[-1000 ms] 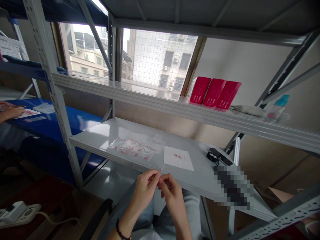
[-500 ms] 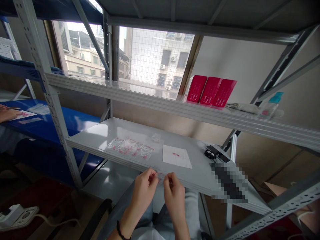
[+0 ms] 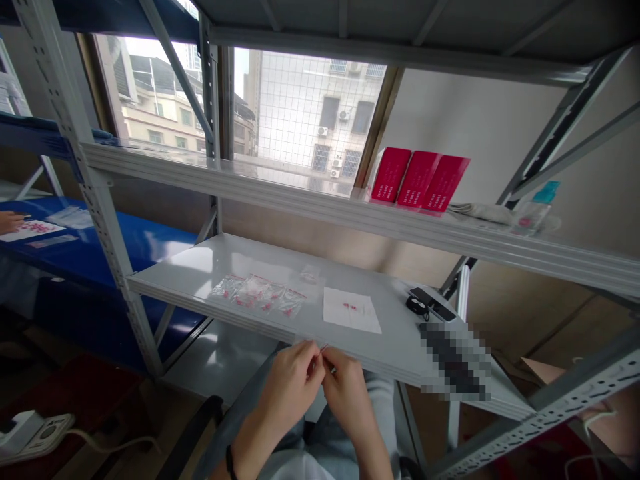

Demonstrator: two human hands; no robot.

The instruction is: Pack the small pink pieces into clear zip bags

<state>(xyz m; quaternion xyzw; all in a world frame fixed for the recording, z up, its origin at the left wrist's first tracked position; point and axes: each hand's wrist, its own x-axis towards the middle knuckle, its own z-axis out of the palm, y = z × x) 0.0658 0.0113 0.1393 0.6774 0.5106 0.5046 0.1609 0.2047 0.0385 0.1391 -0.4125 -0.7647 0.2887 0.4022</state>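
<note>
Head view: pinched between left hand (image 3: 293,393) and right hand (image 3: 347,403), both held narrow and close together, a thin pale sliver (image 3: 323,350) just off the front edge of the grey metal shelf (image 3: 200,263); pink-flecked plastic bags (image 3: 257,293) and a white paper sheet (image 3: 350,311) left farther back.

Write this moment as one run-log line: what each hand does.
left hand: pinches thin item | right hand: pinches same item | nearby: white paper sheet
</note>
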